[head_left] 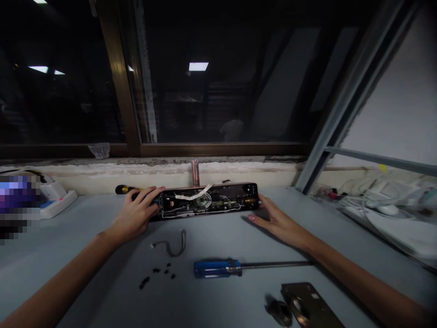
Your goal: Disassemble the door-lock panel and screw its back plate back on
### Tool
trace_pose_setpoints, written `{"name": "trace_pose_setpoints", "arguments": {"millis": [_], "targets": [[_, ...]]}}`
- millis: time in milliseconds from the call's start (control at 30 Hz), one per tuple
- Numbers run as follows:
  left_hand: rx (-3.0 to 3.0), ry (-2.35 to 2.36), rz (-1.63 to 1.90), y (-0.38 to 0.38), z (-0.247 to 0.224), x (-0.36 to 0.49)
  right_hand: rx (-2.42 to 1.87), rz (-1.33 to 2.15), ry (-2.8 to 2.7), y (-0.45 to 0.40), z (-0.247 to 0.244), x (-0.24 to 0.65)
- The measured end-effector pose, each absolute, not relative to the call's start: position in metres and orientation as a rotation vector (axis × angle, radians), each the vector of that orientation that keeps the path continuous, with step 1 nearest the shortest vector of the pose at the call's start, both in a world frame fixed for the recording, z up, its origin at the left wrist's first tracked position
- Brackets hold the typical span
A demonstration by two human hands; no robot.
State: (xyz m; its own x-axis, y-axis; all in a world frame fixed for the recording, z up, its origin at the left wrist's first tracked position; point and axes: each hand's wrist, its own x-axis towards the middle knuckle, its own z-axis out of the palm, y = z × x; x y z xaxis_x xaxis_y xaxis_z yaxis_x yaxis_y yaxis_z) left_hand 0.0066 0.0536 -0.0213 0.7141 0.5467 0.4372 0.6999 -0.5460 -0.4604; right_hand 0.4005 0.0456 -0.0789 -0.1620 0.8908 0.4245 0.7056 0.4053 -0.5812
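Observation:
A long dark electronic door lock housing (218,203) lies near the wall, its inner side with wires and parts facing me. A copper-coloured handle (195,174) sticks up behind it. A white cable (194,195) runs loose across its middle. My left hand (141,209) is closed over the housing's left end, fingers on top. At the right end, my right hand (273,218) rests its fingertips against the edge; its thumb is stretched out apart, below the housing. A blue-handled screwdriver (218,268) lies in front, pointing right.
Several small black pieces (156,270) and a short connector cable (177,250) lie at front left. A metal plate (310,303) and a dark round part (282,312) are at front right. A yellow-black tool handle (124,189), a power strip (63,205) and cabled white devices (389,209) stand around.

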Motion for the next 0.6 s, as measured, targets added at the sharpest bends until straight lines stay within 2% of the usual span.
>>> {"name": "trace_pose_setpoints", "arguments": {"millis": [133, 200, 267, 333, 433, 600], "targets": [[-2.379, -0.906, -0.379, 0.055, -0.018, -0.007, -1.450, 0.308, -1.914, 0.043, -0.071, 0.400], [-2.410, -0.952, -0.500, 0.060, -0.019, -0.019, -1.530, 0.059, -1.853, 0.039, -0.056, 0.397], [-2.402, -1.117, -0.712, 0.067, -0.024, -0.030, -1.555, -0.358, -1.729, 0.035, -0.035, 0.387], [-2.447, -1.257, -0.961, 0.073, -0.031, -0.035, -1.404, -0.603, -1.839, 0.032, -0.013, 0.366], [-2.516, -1.451, -1.224, 0.078, -0.042, -0.029, -1.014, -0.710, -2.297, 0.031, 0.011, 0.315], [-2.496, -1.692, -1.511, 0.076, -0.051, -0.015, -0.636, -0.754, -2.683, 0.042, 0.001, 0.216]]}}
